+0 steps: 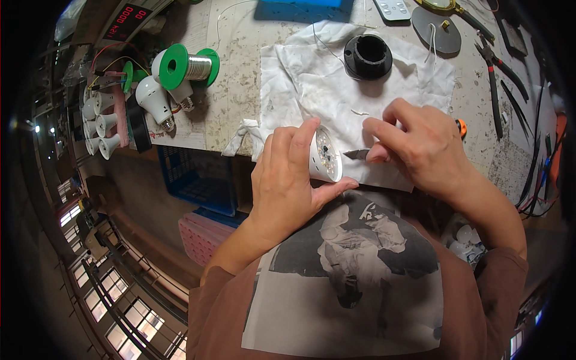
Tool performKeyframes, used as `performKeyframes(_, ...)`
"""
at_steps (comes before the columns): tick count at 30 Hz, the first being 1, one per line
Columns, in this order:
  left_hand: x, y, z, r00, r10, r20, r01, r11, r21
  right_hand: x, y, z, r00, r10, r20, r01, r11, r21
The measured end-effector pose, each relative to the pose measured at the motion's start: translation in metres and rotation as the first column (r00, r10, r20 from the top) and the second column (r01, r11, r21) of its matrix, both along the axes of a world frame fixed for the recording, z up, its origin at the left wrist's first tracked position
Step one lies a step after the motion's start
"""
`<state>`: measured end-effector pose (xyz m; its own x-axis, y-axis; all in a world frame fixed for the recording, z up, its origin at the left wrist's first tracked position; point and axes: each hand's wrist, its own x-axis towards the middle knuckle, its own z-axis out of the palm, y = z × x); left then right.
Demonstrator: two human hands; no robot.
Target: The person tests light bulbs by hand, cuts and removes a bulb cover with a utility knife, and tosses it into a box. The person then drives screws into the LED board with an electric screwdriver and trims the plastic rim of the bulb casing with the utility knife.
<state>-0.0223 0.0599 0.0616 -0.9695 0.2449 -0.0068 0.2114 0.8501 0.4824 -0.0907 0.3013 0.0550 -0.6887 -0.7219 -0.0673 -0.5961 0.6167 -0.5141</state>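
Note:
My left hand (287,177) is wrapped round an opened white LED bulb (323,168), with its round LED board (326,153) facing right toward my other hand. My right hand (420,141) grips a utility knife; its dark blade (356,154) points left at the bulb's rim, close to it. Whether the blade touches the rim, I cannot tell. An orange end of the knife (461,128) shows past my right hand. Beneath both hands lies a crumpled white cloth (294,90). A black round holder (368,57) stands on it, beyond my hands, near a small white scrap (360,112).
To the left stand a green-ended solder wire spool (198,67), a white bulb (153,99) and several bulb housings (107,123). Red-handled pliers (493,90) and a grey disc (441,33) lie to the right. A blue crate (198,180) sits below the table edge.

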Motion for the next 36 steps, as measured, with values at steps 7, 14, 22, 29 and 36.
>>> performKeyframes(7, 0.004, 0.0, -0.007, 0.996, 0.031, -0.087, -0.027, 0.999, 0.041, -0.004, 0.01, -0.006, 0.948, 0.117, -0.297, -0.169, 0.974, -0.154)
performKeyframes(14, 0.003, -0.004, -0.006, 1.0, 0.016, -0.017, -0.013, 0.993, 0.118, -0.001, 0.011, -0.001, 0.96, 0.087, -0.267, -0.143, 0.97, -0.197)
performKeyframes(22, 0.007, -0.001, -0.013, 0.994, -0.005, -0.113, 0.014, 0.997, 0.081, 0.005, -0.003, 0.011, 0.967, 0.256, -0.023, -0.256, 0.966, -0.037)
performKeyframes(29, 0.006, 0.002, -0.01, 0.992, -0.035, -0.118, 0.037, 0.999, 0.021, 0.015, -0.008, 0.01, 0.977, 0.204, -0.067, -0.205, 0.979, -0.005)
performKeyframes(36, 0.002, 0.005, -0.009, 0.99, -0.048, -0.136, 0.049, 0.999, 0.006, 0.025, -0.015, 0.009, 0.971, 0.18, -0.155, -0.176, 0.984, 0.043)
